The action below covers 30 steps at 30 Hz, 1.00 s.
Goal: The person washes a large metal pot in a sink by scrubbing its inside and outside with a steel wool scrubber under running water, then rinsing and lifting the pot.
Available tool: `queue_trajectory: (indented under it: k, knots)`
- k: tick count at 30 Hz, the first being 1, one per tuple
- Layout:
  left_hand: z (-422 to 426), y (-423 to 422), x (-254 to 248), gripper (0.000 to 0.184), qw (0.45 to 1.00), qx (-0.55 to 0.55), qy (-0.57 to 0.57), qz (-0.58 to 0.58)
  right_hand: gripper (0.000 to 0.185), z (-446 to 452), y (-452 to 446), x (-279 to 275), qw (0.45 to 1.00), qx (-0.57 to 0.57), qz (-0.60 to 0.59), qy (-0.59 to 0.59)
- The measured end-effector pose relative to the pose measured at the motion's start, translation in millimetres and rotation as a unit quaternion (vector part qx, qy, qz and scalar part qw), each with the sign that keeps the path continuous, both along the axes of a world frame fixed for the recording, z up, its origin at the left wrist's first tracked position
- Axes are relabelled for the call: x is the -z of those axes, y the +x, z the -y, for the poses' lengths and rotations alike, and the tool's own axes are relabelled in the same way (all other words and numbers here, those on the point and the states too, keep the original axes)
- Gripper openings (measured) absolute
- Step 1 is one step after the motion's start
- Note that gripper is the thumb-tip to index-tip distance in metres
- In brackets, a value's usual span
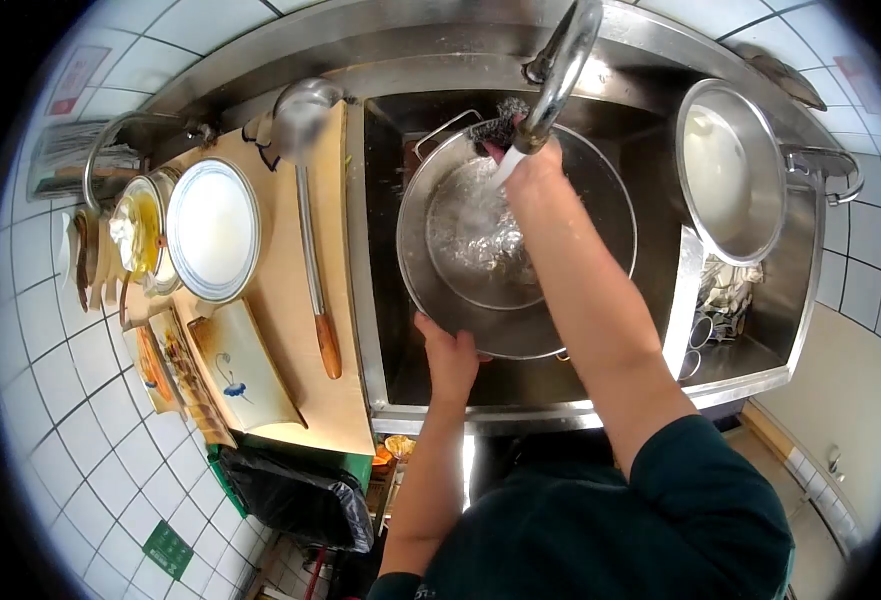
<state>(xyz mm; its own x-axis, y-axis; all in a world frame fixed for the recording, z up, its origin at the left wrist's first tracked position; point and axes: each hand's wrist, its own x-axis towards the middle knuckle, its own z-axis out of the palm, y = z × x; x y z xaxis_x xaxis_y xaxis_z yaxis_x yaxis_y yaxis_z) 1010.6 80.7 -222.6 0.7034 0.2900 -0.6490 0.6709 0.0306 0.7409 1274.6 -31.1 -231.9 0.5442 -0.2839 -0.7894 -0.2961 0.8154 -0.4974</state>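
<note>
Dark sleeve (710, 490) nearest the camera. Pot (515, 335) sat mid-sink (388, 330), handle toward the far-left corner. Hands were apart: left hand (450, 362) clamped on its near-left rim, right hand (535, 165) gripping the scourer (500, 125) at the far rim. Tap (560, 85) was running; water pooled inside. Pot was round, steel, wet. My read: scrubbing under way, rinse water not yet drained.

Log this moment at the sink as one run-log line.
left hand: at near rim of pot | right hand: dark scrubber, far rim | faucet: over pot | pot: water inside | ladle: on board
</note>
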Motion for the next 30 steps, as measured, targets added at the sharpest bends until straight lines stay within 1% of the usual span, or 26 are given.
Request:
queue_trajectory:
  k: [1, 2, 3, 4, 5, 7, 8, 9, 10, 11, 13, 14, 15, 16, 18, 20, 23, 24, 25, 26, 28, 29, 30]
  knots:
    - [3, 2, 2, 0.070, 1.000, -0.002, -0.005, -0.005, 0.027, -6, -7, 11, 0.999, -0.020, 0.002, -0.044]
    - [5, 3, 0, 0.069, 1.000, 0.002, -0.008, -0.001, 0.028, -21, -19, 14, 0.980, -0.139, -0.024, -0.141]
    - [7, 3, -3, 0.068, 1.000, 0.008, -0.012, 0.003, 0.029, -36, -31, 18, 0.937, -0.249, -0.052, -0.240]
    - [8, 3, -4, 0.067, 1.000, 0.015, -0.015, 0.005, 0.030, -53, -42, 36, 0.879, -0.380, -0.045, -0.285]
    - [8, 1, -3, 0.067, 1.000, 0.010, -0.026, -0.005, 0.031, -71, -53, 54, 0.802, -0.494, -0.026, -0.335]
    - [8, -4, -2, 0.067, 0.999, -0.002, -0.048, -0.025, 0.031, -77, -58, 86, 0.860, -0.471, 0.059, -0.190]
    - [12, -9, -4, 0.067, 0.999, -0.022, -0.042, -0.013, 0.031, -62, -41, 86, 0.915, -0.389, 0.064, -0.084]
    - [21, -19, -7, 0.067, 0.998, -0.043, -0.037, -0.001, 0.032, -45, -30, 80, 0.951, -0.300, 0.067, 0.024]
    - [32, -28, -8, 0.067, 0.997, -0.065, -0.041, 0.002, 0.032, -20, -16, 42, 0.980, -0.178, 0.035, 0.076]
    - [43, -38, -9, 0.068, 0.995, -0.086, -0.045, 0.006, 0.032, 5, -3, 1, 0.992, -0.047, 0.014, 0.116]
    - [64, -51, 1, 0.072, 0.989, -0.127, -0.072, 0.001, 0.034, 2, -16, 35, 0.998, -0.063, 0.017, 0.024]
    - [63, -49, 5, 0.071, 0.993, -0.060, 0.093, 0.037, 0.035, -1, -20, 54, 0.997, -0.070, 0.023, -0.022]
    - [55, -43, 10, 0.072, 0.964, 0.007, 0.257, 0.074, 0.034, -4, -26, 55, 0.974, -0.194, -0.024, -0.115]
    - [44, -40, 13, 0.072, 0.902, 0.074, 0.412, 0.104, 0.033, -7, -30, 57, 0.960, -0.260, -0.023, -0.105]
    - [14, 15, -12, 0.075, 0.902, 0.071, 0.382, 0.189, 0.031, -16, -46, 54, 0.916, -0.393, -0.029, -0.078]
    - [-23, 58, 5, 0.057, 0.829, 0.202, 0.472, 0.224, 0.029, -25, -57, 54, 0.916, -0.397, 0.006, -0.052]
    - [-40, 103, 10, 0.038, 0.893, 0.255, 0.370, 0.024, 0.029, -35, -52, 50, 0.910, -0.410, 0.029, -0.051]
    - [-38, 98, 12, 0.032, 0.892, 0.249, 0.376, 0.017, 0.030, -35, -53, 51, 0.907, -0.417, 0.028, -0.055]
    - [-38, 88, 13, 0.027, 0.891, 0.243, 0.383, 0.010, 0.031, -28, -49, 77, 0.885, -0.436, 0.058, -0.151]
    - [-38, 78, 15, 0.022, 0.889, 0.237, 0.391, 0.006, 0.033, -17, -39, 127, 0.855, -0.448, 0.089, -0.245]
    - [-27, 31, 22, 0.026, 0.911, 0.185, 0.363, 0.065, 0.037, -1, -30, 126, 0.897, -0.355, 0.069, -0.253]
    - [-12, 13, 16, 0.028, 0.932, 0.161, 0.325, 0.021, 0.039, 8, -24, 70, 0.956, -0.244, 0.018, -0.164]
    - [-1, 0, 10, 0.029, 0.948, 0.138, 0.286, -0.024, 0.041, 12, -24, 36, 0.989, -0.125, -0.034, -0.070]
